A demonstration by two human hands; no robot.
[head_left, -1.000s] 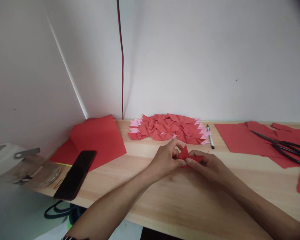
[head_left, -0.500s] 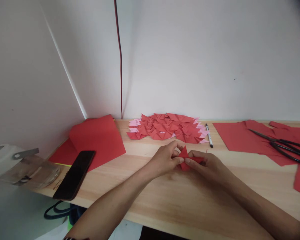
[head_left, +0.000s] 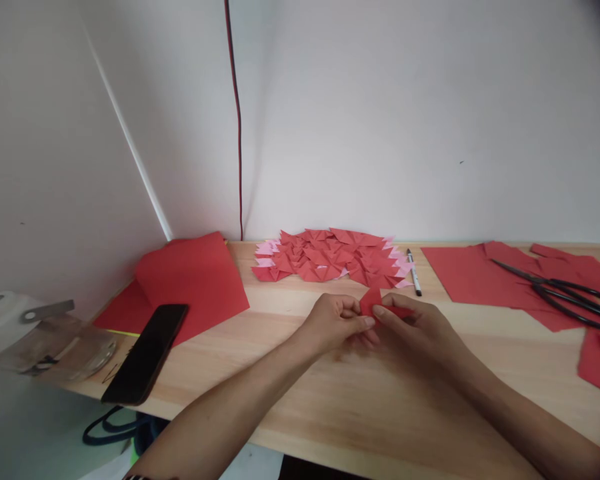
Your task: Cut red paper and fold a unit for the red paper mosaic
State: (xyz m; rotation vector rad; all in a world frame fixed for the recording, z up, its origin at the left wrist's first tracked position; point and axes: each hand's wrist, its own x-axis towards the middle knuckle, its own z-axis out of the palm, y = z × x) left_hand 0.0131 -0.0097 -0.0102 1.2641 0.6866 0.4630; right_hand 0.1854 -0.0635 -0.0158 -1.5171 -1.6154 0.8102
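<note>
Lifted a little off the bench since a second ago: small folded red paper piece (head_left: 370,301), now pinched between left hand (head_left: 336,321) and right hand (head_left: 420,327), near the middle, just in front of the pile of folded pieces (head_left: 330,261) at the back edge. Fingers of both closed on it. Likely light, thin, easily creased; best held at the folded edges.

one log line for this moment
left hand: pinching red paper piece | right hand: pinching it too | folded pile: behind
</note>
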